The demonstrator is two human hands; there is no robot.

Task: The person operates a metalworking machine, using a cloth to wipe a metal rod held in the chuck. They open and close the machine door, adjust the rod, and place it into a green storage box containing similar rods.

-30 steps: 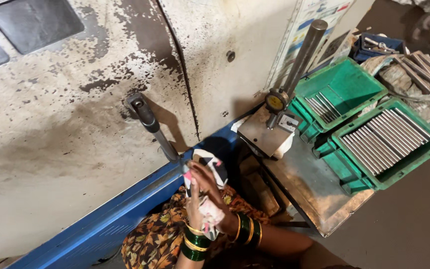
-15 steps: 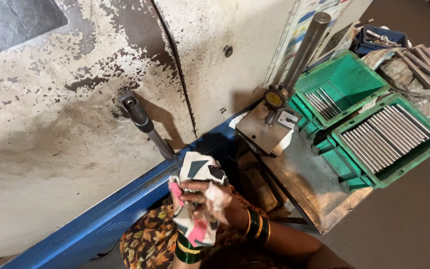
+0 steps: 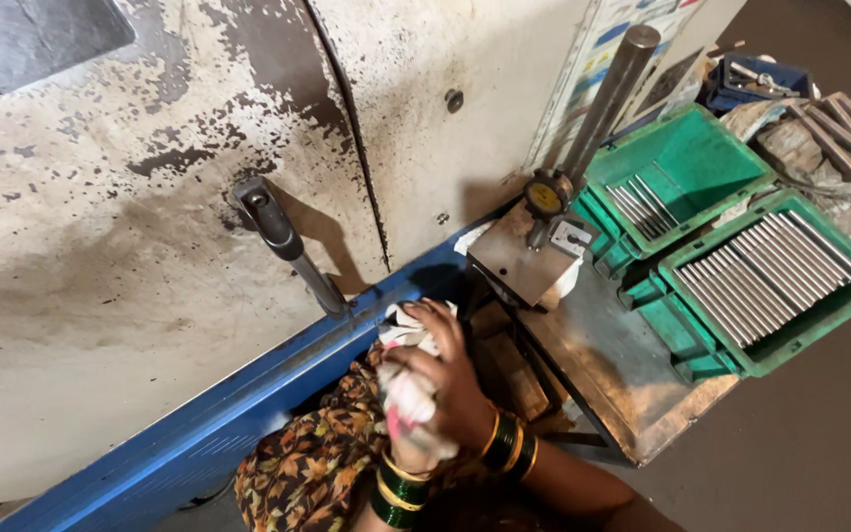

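The two hands are together low in the middle of the view, over the person's lap, and both are busy with a white cloth (image 3: 408, 394) that has some pink marks on it. The right hand (image 3: 455, 379) lies on top with its fingers curled, and it grips the cloth from above. The left hand (image 3: 414, 448) is below and mostly covered by the cloth; it seems to be closed around the lower part of the cloth, but the fingers are hidden, so I am not fully sure. Both wrists wear green and gold bangles (image 3: 509, 445). Under the hands there is a garment with a brown and orange flower pattern (image 3: 312, 468).

Just behind the hands runs a blue metal edge (image 3: 248, 404) of a big machine, and above it stands the worn white machine panel (image 3: 130, 246) with many dark spots. A dark lever handle (image 3: 283, 241) sticks out from this panel, up and to the left of the hands.

To the right of the hands is a small metal desk (image 3: 632, 394). On it stands a dial gauge (image 3: 546, 197) on a steel post (image 3: 613, 94). Beside it are two green trays: the near tray (image 3: 844, 300) is filled with metal rods (image 3: 760, 276) lying side by side, and the far tray (image 3: 721, 158) holds only a few rods.
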